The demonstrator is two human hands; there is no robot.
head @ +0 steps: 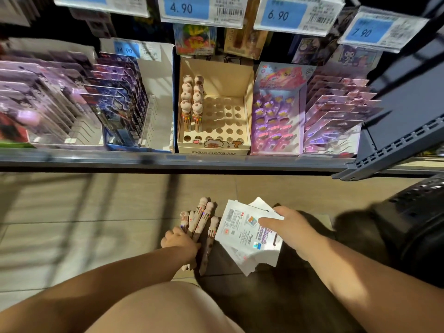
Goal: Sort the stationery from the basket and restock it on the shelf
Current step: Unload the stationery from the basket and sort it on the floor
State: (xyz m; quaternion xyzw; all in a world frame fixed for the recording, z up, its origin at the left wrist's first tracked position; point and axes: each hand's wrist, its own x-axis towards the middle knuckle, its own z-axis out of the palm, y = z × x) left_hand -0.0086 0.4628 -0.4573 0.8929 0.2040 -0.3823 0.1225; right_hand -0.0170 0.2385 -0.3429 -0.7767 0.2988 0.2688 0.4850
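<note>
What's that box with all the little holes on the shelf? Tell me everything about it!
The pen box is cream cardboard, open on top, with tall back and side walls and a low front showing a cartoon animal and the words 10 COLOR BALL PEN. Its insert has many round holes, mostly empty. About eight pink pens with rounded tops stand upright in two rows along its left side. It sits on the shelf beside a pink display box. Nobody is touching it.

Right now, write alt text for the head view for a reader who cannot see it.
The left hand grips a bunch of pink character pens while the right hand holds white packets, below a mostly empty pen box on the shelf.
</note>
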